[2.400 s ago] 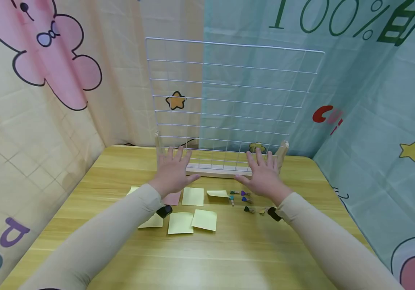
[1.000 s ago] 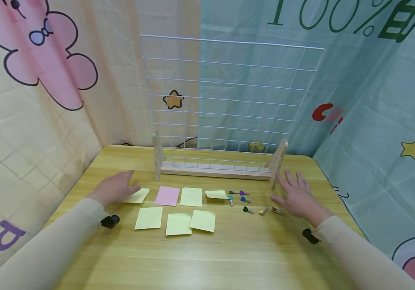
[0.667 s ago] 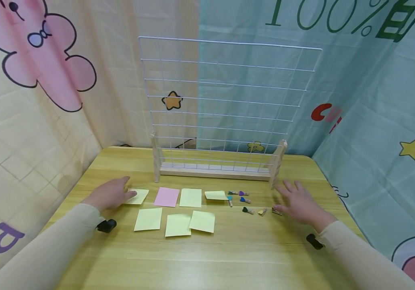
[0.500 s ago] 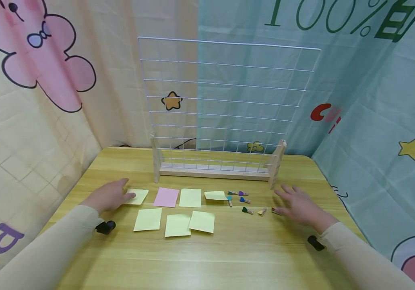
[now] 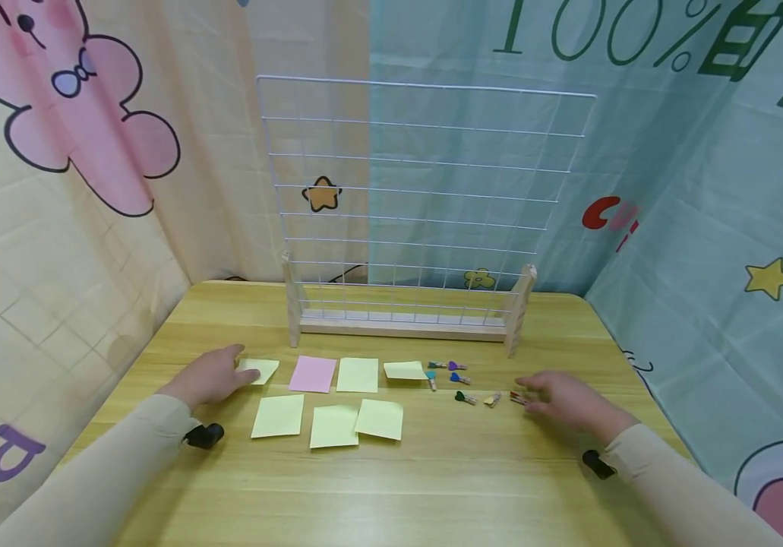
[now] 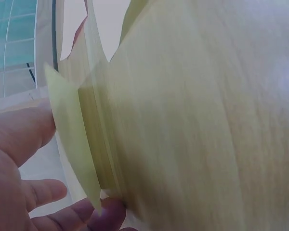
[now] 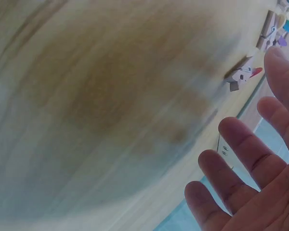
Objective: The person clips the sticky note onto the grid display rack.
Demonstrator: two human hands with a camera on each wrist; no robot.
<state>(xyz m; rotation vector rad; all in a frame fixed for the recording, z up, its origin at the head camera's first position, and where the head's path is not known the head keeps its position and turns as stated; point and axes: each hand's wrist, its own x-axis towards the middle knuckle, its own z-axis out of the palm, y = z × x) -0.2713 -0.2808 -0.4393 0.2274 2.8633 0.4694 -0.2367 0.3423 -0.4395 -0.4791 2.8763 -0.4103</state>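
Note:
My left hand (image 5: 209, 378) is at the leftmost yellow sticky note (image 5: 261, 371), thumb over its right part and the other fingers reaching past its far side. In the left wrist view, the fingers are spread around that note (image 6: 74, 134), with a gap between thumb and fingertips. My right hand (image 5: 572, 403) hovers beside a small wooden clothespin with a red decoration (image 5: 517, 398). The right wrist view shows its bent, spread fingers apart from this clothespin (image 7: 241, 76). Nothing is in that hand.
A white wire grid (image 5: 405, 220) stands in a wooden base (image 5: 401, 329) at the back. A pink sticky note (image 5: 312, 374) and several yellow sticky notes (image 5: 357, 375) lie before it. Several decorated clothespins (image 5: 458, 378) lie right of them. Printed curtains (image 5: 705, 228) surround the table (image 5: 391, 494).
Both hands have come down from in front of the grid and moved apart, the left to the leftmost note, the right to the red clothespin. The right fingers have lowered most recently.

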